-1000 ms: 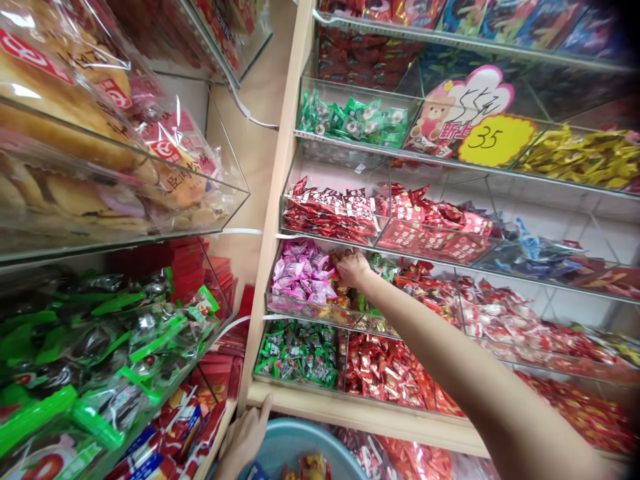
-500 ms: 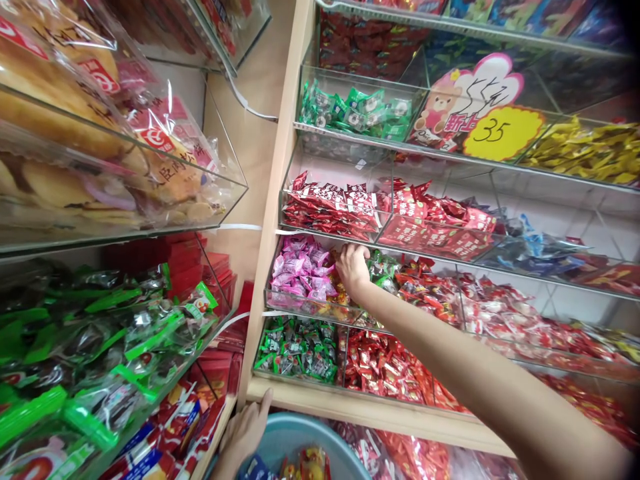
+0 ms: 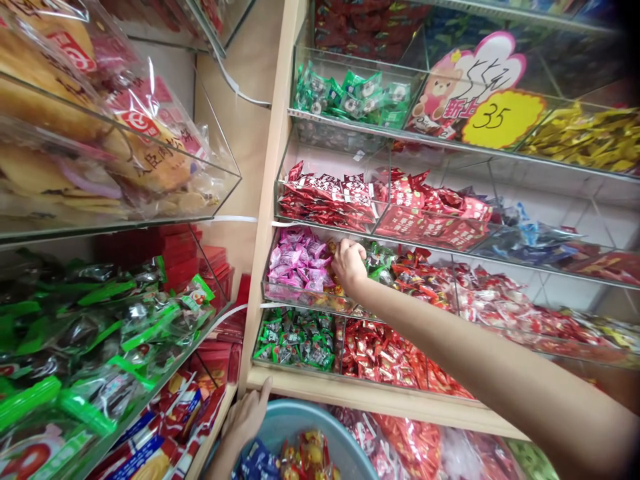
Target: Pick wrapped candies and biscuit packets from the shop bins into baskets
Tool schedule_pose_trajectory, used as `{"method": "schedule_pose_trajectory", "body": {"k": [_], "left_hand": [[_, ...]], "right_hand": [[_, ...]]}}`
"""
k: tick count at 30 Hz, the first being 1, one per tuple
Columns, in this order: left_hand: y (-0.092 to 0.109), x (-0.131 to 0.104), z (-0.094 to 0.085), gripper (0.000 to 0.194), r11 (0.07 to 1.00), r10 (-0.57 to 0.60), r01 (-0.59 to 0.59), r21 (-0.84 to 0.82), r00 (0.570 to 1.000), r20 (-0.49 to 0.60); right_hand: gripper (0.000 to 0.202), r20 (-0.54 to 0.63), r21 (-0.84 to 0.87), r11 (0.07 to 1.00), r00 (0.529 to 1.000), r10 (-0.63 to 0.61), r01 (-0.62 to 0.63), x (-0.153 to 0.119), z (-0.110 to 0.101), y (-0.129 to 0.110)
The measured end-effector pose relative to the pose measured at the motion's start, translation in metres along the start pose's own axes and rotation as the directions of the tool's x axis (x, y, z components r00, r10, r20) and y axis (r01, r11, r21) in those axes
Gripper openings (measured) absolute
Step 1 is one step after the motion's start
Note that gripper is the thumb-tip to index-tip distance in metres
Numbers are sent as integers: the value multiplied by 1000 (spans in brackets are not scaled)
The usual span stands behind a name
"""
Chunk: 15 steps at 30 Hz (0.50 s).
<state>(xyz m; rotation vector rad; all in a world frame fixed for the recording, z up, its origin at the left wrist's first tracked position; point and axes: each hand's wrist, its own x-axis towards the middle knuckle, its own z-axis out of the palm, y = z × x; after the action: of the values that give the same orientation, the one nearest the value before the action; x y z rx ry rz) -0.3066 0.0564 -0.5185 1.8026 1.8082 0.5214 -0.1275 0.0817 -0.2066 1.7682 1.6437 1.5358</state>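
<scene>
My right hand point(image 3: 349, 264) reaches into a clear shelf bin, its fingers curled down among yellow-orange wrapped candies point(image 3: 340, 301); what the fingertips hold is hidden. Purple-wrapped candies point(image 3: 299, 259) lie just left of it, and green-wrapped ones point(image 3: 381, 259) just right. Low in the view, my left hand point(image 3: 250, 411) is beside the rim of a blue basin point(image 3: 320, 412), its index finger stretched toward the wooden shelf edge. Inside the basin are blue packets point(image 3: 256, 461) and yellow-orange packets point(image 3: 310, 456).
Bins of red candies point(image 3: 385, 357) and small green candies point(image 3: 297, 339) sit below my right hand. Red-and-white packets point(image 3: 333, 199) fill the tier above. At the left stand a bin of green-edged packets point(image 3: 100, 313) and bagged pastries point(image 3: 150, 150). A yellow price tag point(image 3: 503, 119) hangs upper right.
The view has shifted slightly, and more of the basin and its packets shows. My right hand remains in the same bin, its fingers curled a little lower. My left hand stays by the basin.
</scene>
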Motion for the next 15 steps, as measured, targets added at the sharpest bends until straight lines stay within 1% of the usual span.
{"method": "schedule_pose_trajectory", "body": {"k": [5, 10, 15], "left_hand": [[4, -3, -3, 75, 999, -1, 1, 37, 1000, -11], [5, -4, -5, 75, 999, 2, -3, 54, 1000, 9], [2, 0, -2, 76, 995, 56, -56, 85, 998, 11]], "right_hand": [[34, -38, 112, 994, 999, -13, 18, -6, -4, 8], [36, -48, 85, 996, 999, -11, 16, -10, -6, 12], [37, -61, 42, 999, 998, -21, 24, -13, -9, 15]]}}
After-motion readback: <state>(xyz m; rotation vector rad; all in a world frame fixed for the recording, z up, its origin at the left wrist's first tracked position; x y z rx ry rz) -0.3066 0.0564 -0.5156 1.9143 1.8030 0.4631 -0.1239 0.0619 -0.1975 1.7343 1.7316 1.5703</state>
